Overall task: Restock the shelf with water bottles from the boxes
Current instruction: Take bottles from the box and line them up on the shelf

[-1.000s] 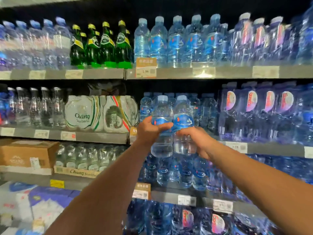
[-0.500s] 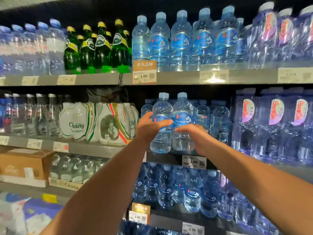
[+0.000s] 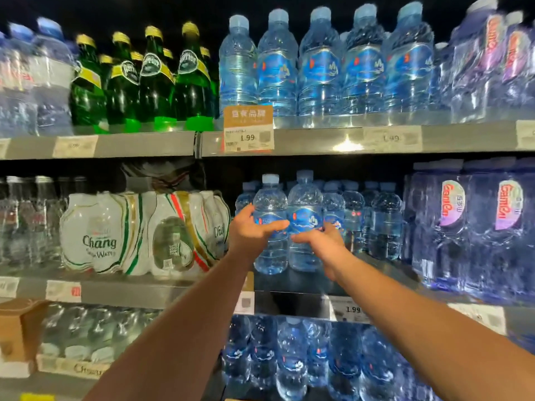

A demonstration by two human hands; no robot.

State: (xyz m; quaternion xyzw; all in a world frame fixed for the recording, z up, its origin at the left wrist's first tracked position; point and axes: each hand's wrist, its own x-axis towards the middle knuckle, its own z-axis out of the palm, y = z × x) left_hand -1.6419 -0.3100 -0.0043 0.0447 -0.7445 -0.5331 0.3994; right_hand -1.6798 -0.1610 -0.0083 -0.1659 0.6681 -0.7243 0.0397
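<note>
Now left hand [image 3: 249, 233] grips clear blue-labelled plastic water bottle [image 3: 270, 204], right hand [image 3: 324, 244] grips twin bottle [image 3: 304, 198], fingers curled round each, both on grey metal shelf [image 3: 383, 269].

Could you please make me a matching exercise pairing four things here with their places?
Things:
1. green glass bottles with yellow caps
2. white shrink-wrapped Chang water pack
3. brown cardboard box
4. two clear plastic water bottles with blue labels

Places:
A. lower shelf, far left
B. gripped by the left hand and right hand
C. top shelf, left of the orange price tag
D. middle shelf, below the green bottles

Pairs: 1-C, 2-D, 3-A, 4-B
</note>
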